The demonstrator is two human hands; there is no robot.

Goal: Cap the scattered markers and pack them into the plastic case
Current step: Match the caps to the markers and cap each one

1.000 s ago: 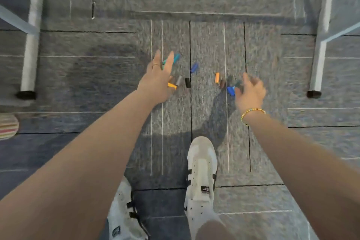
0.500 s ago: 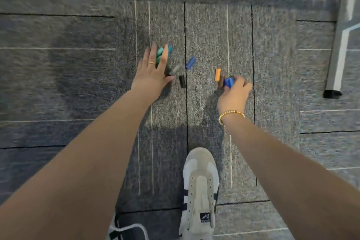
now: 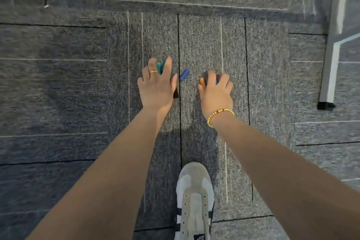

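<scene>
Small marker caps lie scattered on the grey carpet. My left hand (image 3: pixel 155 85) is down on the floor, and teal caps (image 3: pixel 161 66) are gripped between its ring and index fingers. A dark cap (image 3: pixel 176 94) peeks out under its thumb side. A loose blue cap (image 3: pixel 184 74) lies between my hands, touching neither. My right hand (image 3: pixel 216 91) is curled over another blue cap (image 3: pixel 216 82), with an orange cap (image 3: pixel 202 82) at its thumb. No marker bodies and no plastic case are in view.
My white shoe (image 3: pixel 192 200) stands on the carpet just below the hands. A white table leg (image 3: pixel 333 45) with a black foot stands at the right. The carpet tiles carry dark seams and thin white lines.
Both hands have come lower and closer onto the caps. My left hand now covers the grey and dark caps, and my right hand has closed down next to the orange cap.
</scene>
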